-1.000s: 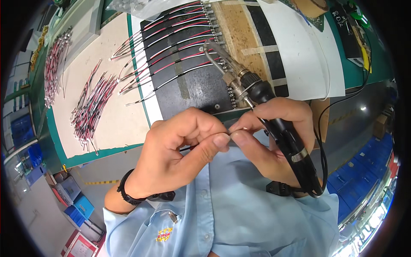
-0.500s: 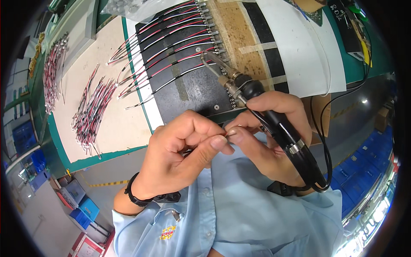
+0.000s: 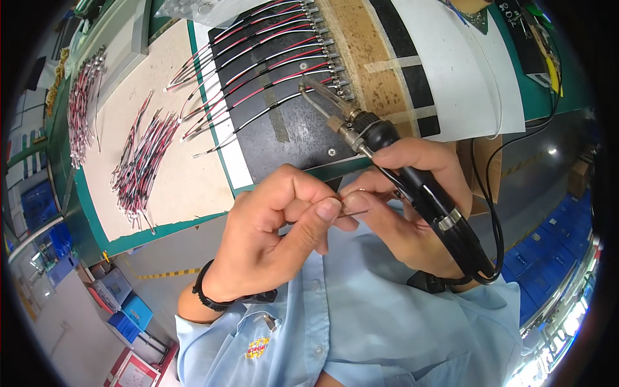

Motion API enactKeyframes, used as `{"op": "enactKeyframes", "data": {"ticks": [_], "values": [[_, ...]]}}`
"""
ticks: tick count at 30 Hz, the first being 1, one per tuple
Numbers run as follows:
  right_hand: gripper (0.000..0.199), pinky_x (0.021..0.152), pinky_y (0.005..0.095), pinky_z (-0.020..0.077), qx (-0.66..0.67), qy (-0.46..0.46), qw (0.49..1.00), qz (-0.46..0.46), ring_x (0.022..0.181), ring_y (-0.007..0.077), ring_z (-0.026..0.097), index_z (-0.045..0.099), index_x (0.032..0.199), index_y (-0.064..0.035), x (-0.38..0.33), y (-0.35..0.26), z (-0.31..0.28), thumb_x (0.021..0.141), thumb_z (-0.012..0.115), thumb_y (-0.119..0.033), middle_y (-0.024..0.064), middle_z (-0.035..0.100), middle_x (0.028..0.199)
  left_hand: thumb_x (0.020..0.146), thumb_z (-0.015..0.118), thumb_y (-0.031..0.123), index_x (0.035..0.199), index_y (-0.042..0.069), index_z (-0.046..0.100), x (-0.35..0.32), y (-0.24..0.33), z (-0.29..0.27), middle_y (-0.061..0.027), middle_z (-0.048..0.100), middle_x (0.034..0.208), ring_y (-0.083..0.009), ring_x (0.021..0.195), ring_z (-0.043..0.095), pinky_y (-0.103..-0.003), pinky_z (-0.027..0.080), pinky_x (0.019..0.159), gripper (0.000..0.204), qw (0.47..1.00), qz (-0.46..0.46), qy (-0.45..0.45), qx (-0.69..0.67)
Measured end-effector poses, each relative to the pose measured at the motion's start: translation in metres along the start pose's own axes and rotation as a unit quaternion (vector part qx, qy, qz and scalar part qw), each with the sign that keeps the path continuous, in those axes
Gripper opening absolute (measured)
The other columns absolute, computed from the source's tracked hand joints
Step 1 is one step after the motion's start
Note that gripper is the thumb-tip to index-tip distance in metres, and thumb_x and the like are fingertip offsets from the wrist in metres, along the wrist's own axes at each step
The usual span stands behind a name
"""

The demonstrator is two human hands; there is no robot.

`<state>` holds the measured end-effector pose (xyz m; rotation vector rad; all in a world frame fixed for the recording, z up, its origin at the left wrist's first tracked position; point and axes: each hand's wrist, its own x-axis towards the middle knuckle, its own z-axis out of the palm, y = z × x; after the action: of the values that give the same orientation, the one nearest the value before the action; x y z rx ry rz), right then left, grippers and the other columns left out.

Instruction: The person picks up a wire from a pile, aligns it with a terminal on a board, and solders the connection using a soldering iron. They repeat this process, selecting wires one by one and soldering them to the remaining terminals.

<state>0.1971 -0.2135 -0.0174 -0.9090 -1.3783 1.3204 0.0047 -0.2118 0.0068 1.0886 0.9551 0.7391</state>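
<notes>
Green-edged table [image 3: 87, 209] is filling the upper view, its far side running out of the picture into the dark fisheye rim. Concerning markings: an embroidered yellow-and-red emblem [image 3: 258, 348] is showing small lettering on the pale blue shirt [image 3: 387, 303], and a black box [image 3: 525, 45] at upper right is bearing pale handwritten-looking characters, partly cut off by the upper edge. Red, black and white wires [image 3: 258, 103] are lying in a row across a black board [image 3: 290, 129]; to their left, two wire bundles [image 3: 145, 168] are resting apart from each other. Left hand [image 3: 267, 238] is keeping its grip closed, thumb against forefinger, pinching a thin strand [image 3: 358, 213] in front of the shirt, below the board's near edge. Right hand [image 3: 419, 200] is wrapping its grip around a black-handled tool [image 3: 429, 197], whose thin metal tips are pointing over the board, while its thumb and forefinger are meeting beside the strand; whether they are clamping it, this inspection cannot tell. Fingers are hiding the strand's other end.
</notes>
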Motion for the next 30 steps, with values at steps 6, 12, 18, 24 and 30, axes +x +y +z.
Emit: {"op": "enactKeyframes", "data": {"ticks": [6, 12, 18, 24, 30], "values": [[0.040, 0.069, 0.0266, 0.0551, 0.034, 0.064, 0.997, -0.014, 0.081, 0.0161, 0.069, 0.048, 0.117, 0.0033, -0.005, 0.005, 0.008, 0.083, 0.068, 0.007, 0.0145, 0.068, 0.088, 0.098, 0.054, 0.006, 0.099, -0.001, 0.050, -0.001, -0.004, 0.001, -0.0117, 0.069, 0.082, -0.0083, 0.065, 0.062, -0.020, 0.049, 0.057, 0.008, 0.997, 0.030, 0.057, 0.041], [0.045, 0.068, 0.0258, 0.0548, -0.075, 0.013, 0.997, -0.028, 0.079, 0.0160, 0.069, 0.042, 0.119, 0.0004, -0.002, 0.002, 0.001, 0.082, 0.068, 0.008, 0.0138, 0.068, 0.084, 0.095, 0.058, 0.003, 0.098, -0.002, 0.054, -0.001, -0.006, -0.001, -0.0092, 0.067, 0.079, -0.0097, 0.069, 0.064, -0.022, 0.050, 0.059, 0.007, 0.988, 0.079, 0.046, 0.124], [0.046, 0.067, 0.0247, 0.0540, -0.077, 0.026, 0.995, -0.056, 0.075, 0.0142, 0.068, 0.039, 0.117, 0.0011, 0.009, -0.002, 0.006, 0.081, 0.067, 0.009, 0.0138, 0.068, 0.083, 0.092, 0.062, 0.000, 0.095, -0.004, 0.058, 0.001, 0.001, 0.000, -0.0058, 0.064, 0.077, -0.0071, 0.068, 0.060, -0.020, 0.047, 0.059, 0.006, 0.991, 0.076, 0.068, 0.082], [0.046, 0.062, 0.0211, 0.0482, -0.106, 0.022, 0.991, -0.079, 0.070, 0.0103, 0.063, 0.041, 0.116, -0.0003, 0.016, 0.003, -0.003, 0.080, 0.068, 0.009, 0.0126, 0.068, 0.080, 0.091, 0.064, 0.000, 0.094, -0.003, 0.060, 0.011, 0.010, 0.002, -0.0027, 0.062, 0.076, -0.0039, 0.066, 0.055, -0.018, 0.043, 0.058, 0.006, 0.990, 0.048, 0.101, 0.084], [0.042, 0.063, 0.0263, 0.0518, -0.155, 0.031, 0.987, -0.030, 0.068, 0.0154, 0.064, 0.052, 0.113, 0.0023, 0.021, 0.005, -0.015, 0.078, 0.074, 0.002, 0.0153, 0.068, 0.087, 0.092, 0.064, 0.003, 0.091, -0.003, 0.059, 0.033, 0.020, -0.005, -0.0006, 0.060, 0.073, -0.0032, 0.063, 0.053, -0.018, 0.042, 0.056, 0.008, 0.989, -0.023, 0.091, 0.114]]}}
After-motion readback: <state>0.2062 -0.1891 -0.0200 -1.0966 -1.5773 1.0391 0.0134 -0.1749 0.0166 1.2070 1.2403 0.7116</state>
